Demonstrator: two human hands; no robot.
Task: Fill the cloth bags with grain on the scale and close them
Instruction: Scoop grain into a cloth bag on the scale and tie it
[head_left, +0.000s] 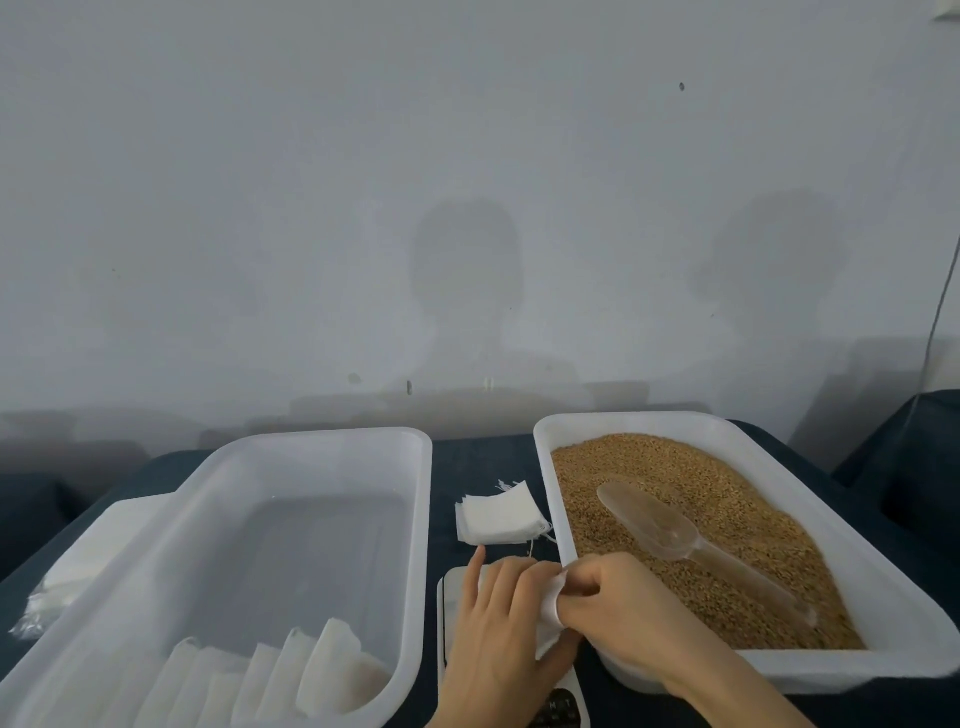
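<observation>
scale (450, 597) mostly covered up, left hand (498, 629) gripping cloth bag (549, 610) over it, right hand (618, 597) pinching the bag's edge, fingers curled

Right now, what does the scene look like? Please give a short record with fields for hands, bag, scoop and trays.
left hand: holds cloth bag over scale
right hand: pinches the same bag
scoop: lies on grain, untouched
filled bags: in left tray
empty bags: stacked behind the scale

No legible text; scale (448, 618) button marks too blurred
</observation>
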